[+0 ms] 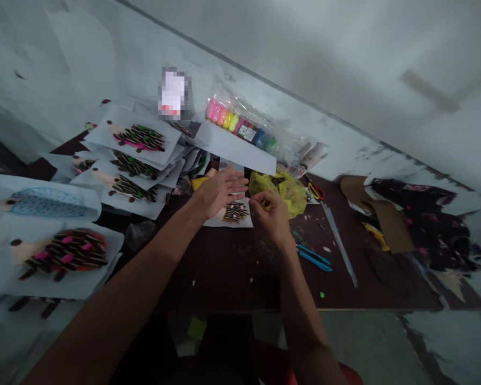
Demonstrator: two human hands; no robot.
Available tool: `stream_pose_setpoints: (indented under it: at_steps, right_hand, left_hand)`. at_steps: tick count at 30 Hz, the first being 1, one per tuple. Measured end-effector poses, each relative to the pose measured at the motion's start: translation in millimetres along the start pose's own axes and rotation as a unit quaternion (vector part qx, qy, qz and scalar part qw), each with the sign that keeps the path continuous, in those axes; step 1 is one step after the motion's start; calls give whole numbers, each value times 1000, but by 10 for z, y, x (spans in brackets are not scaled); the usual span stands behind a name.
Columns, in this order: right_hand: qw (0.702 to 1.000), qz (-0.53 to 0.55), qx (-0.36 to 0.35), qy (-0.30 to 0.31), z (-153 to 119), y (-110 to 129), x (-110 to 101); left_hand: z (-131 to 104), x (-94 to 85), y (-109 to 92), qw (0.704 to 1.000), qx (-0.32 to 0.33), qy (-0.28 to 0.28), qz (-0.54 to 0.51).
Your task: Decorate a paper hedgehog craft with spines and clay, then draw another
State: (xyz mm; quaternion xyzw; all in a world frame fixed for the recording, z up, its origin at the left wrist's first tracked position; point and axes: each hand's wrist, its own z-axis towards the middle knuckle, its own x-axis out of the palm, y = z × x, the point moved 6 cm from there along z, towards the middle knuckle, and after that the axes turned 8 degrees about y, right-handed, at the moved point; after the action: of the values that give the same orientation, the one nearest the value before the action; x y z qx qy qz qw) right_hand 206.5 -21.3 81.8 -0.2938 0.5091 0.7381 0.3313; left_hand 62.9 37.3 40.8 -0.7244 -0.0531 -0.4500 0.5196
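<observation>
A white sheet with a hedgehog craft picture (235,212), its back covered in dark striped quills with pink dots, lies on the dark table. Above the sheet, my left hand (221,191) is held flat with the palm up and fingers stretched out. Just to its right, my right hand (271,216) has its thumb and fingertips pinched together. Whatever may be between those fingertips is too small to make out. A crumpled yellow plastic bag (296,195) with dark strips inside sits behind my right hand.
Stacked hedgehog pictures (140,138) fill the left side. A clear bag of coloured clay (236,120) leans on the wall. To the right lie red-and-yellow-handled scissors (316,191), a blue cutter (315,258), translucent sticks (340,243), cardboard (390,219) and dark floral cloth (436,224).
</observation>
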Motion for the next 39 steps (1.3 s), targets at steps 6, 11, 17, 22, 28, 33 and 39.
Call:
stream_pose_setpoints:
  at_steps: [6, 11, 17, 22, 28, 33, 39]
  right_hand:
    - [990, -108, 25, 90, 9, -110, 142]
    - [984, -128, 23, 119, -2, -99, 205]
    - [986, -119, 36, 112, 15, -77, 213]
    - [980, -103, 50, 163, -16, -85, 186]
    - [964, -92, 44, 244, -120, -86, 196]
    - [961, -135, 19, 242, -120, -39, 245]
    - [951, -188, 6, 246, -108, -25, 289]
  left_hand:
    - [-38, -82, -142, 996, 54, -13, 70]
    - [-61, -6, -131, 990, 38, -31, 131]
    - [-40, -16, -140, 960, 58, -61, 268]
    - [-5, -56, -134, 948, 72, -45, 307]
    - [-10, -62, -119, 946, 70, -37, 315]
    - [-21, -53, -96, 946, 71, -23, 316]
    - [18, -125, -125, 935, 77, -38, 345]
